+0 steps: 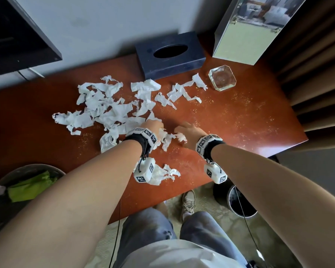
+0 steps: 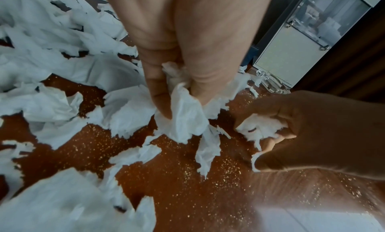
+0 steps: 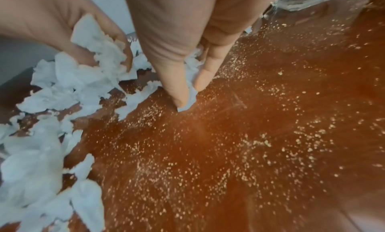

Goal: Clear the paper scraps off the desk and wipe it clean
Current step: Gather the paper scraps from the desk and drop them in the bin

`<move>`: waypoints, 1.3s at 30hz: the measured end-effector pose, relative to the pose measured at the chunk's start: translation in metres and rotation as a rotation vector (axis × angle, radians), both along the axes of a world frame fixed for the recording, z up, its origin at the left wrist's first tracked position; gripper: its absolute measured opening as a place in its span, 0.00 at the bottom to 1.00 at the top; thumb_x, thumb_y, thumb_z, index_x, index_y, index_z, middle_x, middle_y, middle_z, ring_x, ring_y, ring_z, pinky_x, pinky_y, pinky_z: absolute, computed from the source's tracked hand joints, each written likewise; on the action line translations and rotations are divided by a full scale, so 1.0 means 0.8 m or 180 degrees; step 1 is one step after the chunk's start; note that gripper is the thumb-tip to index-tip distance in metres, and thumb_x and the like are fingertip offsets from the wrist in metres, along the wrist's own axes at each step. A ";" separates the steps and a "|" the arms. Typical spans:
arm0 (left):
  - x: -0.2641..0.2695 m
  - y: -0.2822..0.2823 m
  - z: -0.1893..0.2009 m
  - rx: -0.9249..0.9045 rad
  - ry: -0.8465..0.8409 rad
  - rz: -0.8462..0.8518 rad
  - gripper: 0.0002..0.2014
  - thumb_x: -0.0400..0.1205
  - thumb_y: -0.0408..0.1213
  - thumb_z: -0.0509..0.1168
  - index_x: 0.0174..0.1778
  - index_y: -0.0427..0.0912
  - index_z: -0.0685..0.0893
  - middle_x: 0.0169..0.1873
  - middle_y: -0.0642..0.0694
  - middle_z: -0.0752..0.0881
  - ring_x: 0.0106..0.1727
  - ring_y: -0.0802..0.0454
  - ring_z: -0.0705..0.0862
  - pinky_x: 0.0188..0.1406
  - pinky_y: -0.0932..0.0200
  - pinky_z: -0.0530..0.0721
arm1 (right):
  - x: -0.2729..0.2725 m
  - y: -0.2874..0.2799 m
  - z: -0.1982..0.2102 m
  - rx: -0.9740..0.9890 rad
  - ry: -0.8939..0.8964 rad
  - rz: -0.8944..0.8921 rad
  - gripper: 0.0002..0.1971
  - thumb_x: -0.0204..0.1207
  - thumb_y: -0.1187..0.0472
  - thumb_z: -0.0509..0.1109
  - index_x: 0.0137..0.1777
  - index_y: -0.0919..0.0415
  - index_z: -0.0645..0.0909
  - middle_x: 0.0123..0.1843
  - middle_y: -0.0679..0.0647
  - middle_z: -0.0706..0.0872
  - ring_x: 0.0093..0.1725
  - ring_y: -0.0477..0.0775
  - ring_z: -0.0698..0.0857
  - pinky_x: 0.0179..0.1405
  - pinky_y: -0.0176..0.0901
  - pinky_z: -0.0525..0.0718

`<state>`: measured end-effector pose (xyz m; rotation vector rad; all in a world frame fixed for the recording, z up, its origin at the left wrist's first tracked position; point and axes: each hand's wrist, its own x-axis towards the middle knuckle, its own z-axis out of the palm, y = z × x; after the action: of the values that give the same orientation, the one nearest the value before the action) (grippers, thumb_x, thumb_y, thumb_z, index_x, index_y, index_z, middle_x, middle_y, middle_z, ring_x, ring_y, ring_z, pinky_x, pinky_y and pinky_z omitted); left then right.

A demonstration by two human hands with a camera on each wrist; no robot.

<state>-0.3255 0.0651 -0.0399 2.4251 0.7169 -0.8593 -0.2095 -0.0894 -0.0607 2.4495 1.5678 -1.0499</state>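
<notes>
Torn white paper scraps (image 1: 108,109) lie scattered over the left and middle of the red-brown desk (image 1: 255,128), with one more clump (image 1: 162,174) near the front edge. My left hand (image 1: 156,125) is low over the desk's middle and pinches a crumpled scrap (image 2: 185,120) between thumb and fingers (image 2: 158,103). Just to its right, my right hand (image 1: 186,130) pinches a small scrap (image 3: 191,97) between thumb and forefinger against the desk. Fine yellowish crumbs (image 3: 250,145) dust the wood around both hands.
A dark tissue box (image 1: 170,55) stands at the back, with a glass ashtray (image 1: 222,77) and a mirrored box (image 1: 246,31) at the back right. A dark bowl holding something green (image 1: 27,182) sits at the front left. A black bin (image 1: 240,202) stands on the floor.
</notes>
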 end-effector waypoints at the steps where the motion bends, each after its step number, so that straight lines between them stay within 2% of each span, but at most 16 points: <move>1: -0.002 0.002 -0.001 -0.0017 -0.0022 0.0038 0.21 0.81 0.27 0.64 0.70 0.42 0.80 0.61 0.37 0.85 0.58 0.37 0.84 0.51 0.53 0.82 | -0.003 0.001 -0.002 0.0007 -0.0019 0.0099 0.36 0.72 0.66 0.77 0.77 0.47 0.67 0.74 0.52 0.68 0.70 0.60 0.74 0.64 0.55 0.82; 3: -0.007 0.005 -0.003 -0.0009 -0.0112 0.0069 0.23 0.83 0.28 0.63 0.75 0.43 0.76 0.65 0.38 0.83 0.63 0.37 0.83 0.59 0.50 0.83 | -0.011 0.006 -0.004 0.0051 -0.0091 0.0338 0.39 0.72 0.68 0.75 0.79 0.43 0.64 0.73 0.52 0.65 0.68 0.58 0.73 0.59 0.53 0.84; 6: -0.013 0.010 -0.009 -0.0026 -0.0146 0.0158 0.26 0.83 0.29 0.62 0.79 0.45 0.72 0.70 0.38 0.80 0.67 0.37 0.81 0.65 0.47 0.82 | -0.019 0.015 -0.005 0.0150 -0.0117 0.0635 0.36 0.73 0.75 0.67 0.76 0.42 0.69 0.70 0.53 0.68 0.61 0.57 0.75 0.50 0.51 0.84; 9: -0.017 0.010 -0.011 -0.0015 -0.0177 0.0208 0.25 0.84 0.28 0.62 0.78 0.45 0.73 0.70 0.38 0.79 0.66 0.37 0.81 0.64 0.48 0.82 | -0.021 0.022 -0.003 0.0218 -0.0019 0.0626 0.31 0.74 0.77 0.64 0.70 0.45 0.79 0.66 0.51 0.77 0.60 0.55 0.79 0.53 0.51 0.85; 11: -0.018 0.008 -0.010 0.0025 -0.0207 0.0193 0.24 0.84 0.29 0.62 0.77 0.45 0.74 0.68 0.38 0.81 0.64 0.38 0.82 0.63 0.49 0.83 | -0.019 0.027 -0.001 -0.0013 -0.0056 0.0632 0.25 0.77 0.75 0.65 0.67 0.50 0.83 0.64 0.49 0.82 0.62 0.54 0.82 0.58 0.50 0.85; 13: -0.017 0.007 -0.009 0.0003 -0.0190 0.0184 0.23 0.84 0.30 0.62 0.77 0.45 0.74 0.67 0.38 0.81 0.64 0.38 0.83 0.62 0.50 0.83 | -0.014 0.027 -0.002 -0.0262 -0.0102 0.0516 0.21 0.78 0.72 0.66 0.67 0.52 0.84 0.65 0.49 0.84 0.63 0.54 0.83 0.59 0.48 0.85; 16: -0.010 0.008 -0.003 -0.0083 -0.0231 0.0163 0.25 0.83 0.28 0.61 0.77 0.45 0.74 0.68 0.38 0.81 0.65 0.37 0.82 0.62 0.49 0.83 | -0.002 0.020 0.004 -0.0362 -0.0158 -0.0036 0.17 0.79 0.67 0.69 0.66 0.52 0.84 0.65 0.51 0.84 0.60 0.54 0.85 0.57 0.47 0.87; 19: 0.003 0.009 0.008 -0.0100 -0.0191 0.0000 0.23 0.82 0.26 0.63 0.74 0.42 0.77 0.67 0.37 0.82 0.65 0.37 0.81 0.62 0.51 0.81 | 0.015 0.011 0.018 -0.0269 -0.0186 -0.0372 0.15 0.79 0.65 0.68 0.63 0.53 0.84 0.64 0.52 0.84 0.58 0.54 0.85 0.56 0.45 0.87; 21: 0.013 0.005 0.017 -0.0054 -0.0207 -0.0077 0.20 0.81 0.26 0.63 0.70 0.40 0.80 0.63 0.37 0.83 0.63 0.36 0.82 0.58 0.52 0.81 | 0.025 0.005 0.028 -0.0256 -0.0240 -0.0461 0.14 0.79 0.63 0.68 0.64 0.52 0.84 0.63 0.51 0.84 0.56 0.53 0.86 0.51 0.41 0.86; 24: 0.026 -0.004 0.025 0.0005 -0.0320 -0.0189 0.11 0.80 0.26 0.61 0.54 0.40 0.83 0.53 0.39 0.86 0.51 0.38 0.83 0.44 0.54 0.79 | 0.034 -0.006 0.037 -0.0264 -0.0270 -0.0593 0.16 0.79 0.63 0.69 0.66 0.52 0.82 0.61 0.51 0.85 0.50 0.50 0.85 0.41 0.36 0.82; 25: 0.031 -0.008 0.027 0.0031 -0.0347 -0.0189 0.08 0.80 0.26 0.61 0.48 0.42 0.82 0.48 0.40 0.86 0.46 0.39 0.81 0.41 0.56 0.76 | 0.034 -0.009 0.039 -0.0275 -0.0272 -0.0618 0.17 0.79 0.63 0.68 0.67 0.52 0.81 0.61 0.52 0.85 0.49 0.50 0.84 0.41 0.36 0.82; 27: 0.038 -0.016 0.031 0.0053 -0.0385 -0.0213 0.08 0.80 0.27 0.60 0.43 0.44 0.80 0.42 0.43 0.82 0.43 0.42 0.78 0.40 0.58 0.74 | 0.031 -0.016 0.039 -0.0315 -0.0241 -0.0643 0.21 0.79 0.66 0.67 0.71 0.52 0.78 0.62 0.53 0.85 0.51 0.53 0.86 0.44 0.39 0.85; 30: 0.042 -0.025 0.032 0.0080 -0.0350 -0.0293 0.06 0.82 0.31 0.61 0.47 0.41 0.83 0.42 0.43 0.82 0.47 0.41 0.81 0.41 0.56 0.76 | 0.020 -0.025 0.027 -0.0304 -0.0077 -0.0421 0.27 0.77 0.72 0.62 0.72 0.47 0.76 0.69 0.50 0.81 0.61 0.56 0.85 0.55 0.47 0.87; 32: 0.039 -0.029 0.028 0.0088 -0.0319 -0.0329 0.05 0.82 0.33 0.61 0.47 0.41 0.83 0.44 0.41 0.84 0.51 0.39 0.84 0.42 0.55 0.77 | 0.012 -0.027 0.018 -0.0239 -0.0023 -0.0140 0.29 0.75 0.72 0.63 0.72 0.45 0.74 0.70 0.50 0.78 0.61 0.60 0.84 0.54 0.52 0.87; 36: 0.029 -0.030 0.015 0.0099 -0.0252 -0.0324 0.06 0.83 0.34 0.62 0.51 0.39 0.84 0.49 0.39 0.86 0.52 0.38 0.84 0.46 0.53 0.81 | 0.000 -0.026 0.005 -0.0161 -0.0235 0.0265 0.28 0.73 0.61 0.75 0.72 0.49 0.71 0.67 0.54 0.71 0.55 0.60 0.82 0.48 0.53 0.87; 39: 0.024 -0.031 0.012 0.0112 -0.0302 -0.0253 0.08 0.84 0.36 0.61 0.50 0.39 0.84 0.46 0.39 0.84 0.51 0.38 0.83 0.44 0.54 0.80 | -0.007 -0.019 -0.001 -0.0088 -0.0233 0.0164 0.18 0.76 0.65 0.70 0.65 0.54 0.78 0.63 0.54 0.75 0.55 0.61 0.83 0.50 0.52 0.86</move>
<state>-0.3063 0.0407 -0.0305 2.5218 0.6091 -0.7620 -0.2152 -0.1047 -0.0614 2.3876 1.5747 -0.9562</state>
